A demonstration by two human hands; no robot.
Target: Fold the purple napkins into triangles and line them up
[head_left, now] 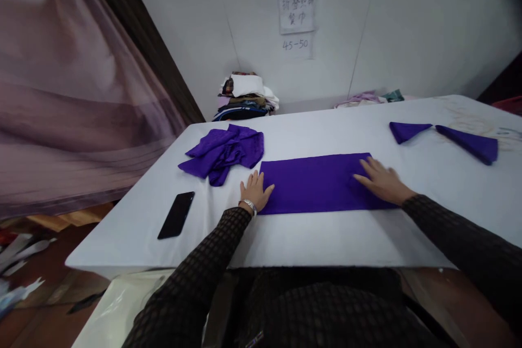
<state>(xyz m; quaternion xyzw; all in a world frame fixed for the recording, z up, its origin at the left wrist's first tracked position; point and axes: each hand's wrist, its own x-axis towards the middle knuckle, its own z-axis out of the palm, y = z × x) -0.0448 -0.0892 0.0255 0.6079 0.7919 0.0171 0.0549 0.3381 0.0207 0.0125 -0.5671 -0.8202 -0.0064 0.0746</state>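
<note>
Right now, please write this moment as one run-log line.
left hand: flat at left edge of folded purple napkin | right hand: flat on its right end

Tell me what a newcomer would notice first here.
A flat purple cloth lies on the white table, the left hand at its left edge, the right hand flat on its right end. A crumpled purple pile sits behind the left hand; a short triangle and a long triangle, folded, lie far right.
</note>
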